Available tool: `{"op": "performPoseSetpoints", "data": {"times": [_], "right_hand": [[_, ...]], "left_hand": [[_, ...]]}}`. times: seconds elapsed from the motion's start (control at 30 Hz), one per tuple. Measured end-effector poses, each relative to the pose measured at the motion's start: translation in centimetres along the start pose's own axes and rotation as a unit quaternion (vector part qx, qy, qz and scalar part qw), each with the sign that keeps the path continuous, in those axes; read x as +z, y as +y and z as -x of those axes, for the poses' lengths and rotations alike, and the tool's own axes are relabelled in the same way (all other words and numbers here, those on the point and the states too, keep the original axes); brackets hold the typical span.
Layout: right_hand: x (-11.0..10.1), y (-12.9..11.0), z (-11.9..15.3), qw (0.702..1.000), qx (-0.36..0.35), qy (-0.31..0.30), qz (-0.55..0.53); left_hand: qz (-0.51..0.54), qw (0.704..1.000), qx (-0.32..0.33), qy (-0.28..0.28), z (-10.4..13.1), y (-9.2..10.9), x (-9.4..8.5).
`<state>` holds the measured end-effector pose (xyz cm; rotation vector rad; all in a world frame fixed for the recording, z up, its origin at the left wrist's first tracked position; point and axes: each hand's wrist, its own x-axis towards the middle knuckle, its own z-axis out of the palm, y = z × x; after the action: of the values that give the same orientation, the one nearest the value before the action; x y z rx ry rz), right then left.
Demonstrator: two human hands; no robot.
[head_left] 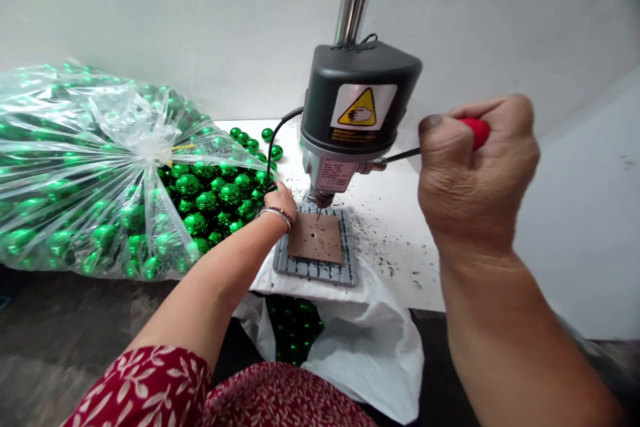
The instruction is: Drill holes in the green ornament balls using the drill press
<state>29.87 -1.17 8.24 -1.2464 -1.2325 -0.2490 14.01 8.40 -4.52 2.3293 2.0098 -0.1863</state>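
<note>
A small drill press [361,97] with a dark grey head stands in front of me. My right hand [475,173] is closed around its feed lever [404,154], and part of the red knob [475,133] shows between the fingers. Below the chuck [324,200], a thin drill bit points down at a brown board [320,243] with a small hole. This board lies on the slotted grey base [316,270]. My left hand [283,202] is at the base's left back corner, beside shiny green balls [230,193] and a black cord [271,157]. Its fingertips are hidden from me.
A large clear plastic bag [150,147] full of green balls fills the left side, its top gathered. Loose green balls [267,134] lie behind it on the white table [415,233]. Dark shavings are scattered right of the base. Below the table edge, a white bag [370,347] holds more green balls.
</note>
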Motion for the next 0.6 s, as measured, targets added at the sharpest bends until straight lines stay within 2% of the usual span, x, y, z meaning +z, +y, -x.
{"op": "performPoseSetpoints", "data": {"times": [0.23, 0.4, 0.5, 0.6], "right_hand": [[0.0, -0.1, 0.0, 0.999, 0.029, -0.016, 0.001], [0.1, -0.2, 0.0, 1.0, 0.017, -0.007, -0.011], [0.1, -0.6, -0.1, 0.999, 0.04, -0.008, -0.016], [0.1, -0.9, -0.1, 0.998, 0.067, -0.008, -0.02]], "left_hand": [[-0.02, 0.999, 0.03, 0.011, 0.5, -1.5, -0.2], [-0.017, 0.998, 0.039, 0.049, 2.3, -2.2, -1.0], [0.058, 0.993, 0.047, 0.093, 3.9, -2.8, -0.9], [0.221, 0.97, 0.039, 0.095, 5.2, -3.4, 0.3]]}}
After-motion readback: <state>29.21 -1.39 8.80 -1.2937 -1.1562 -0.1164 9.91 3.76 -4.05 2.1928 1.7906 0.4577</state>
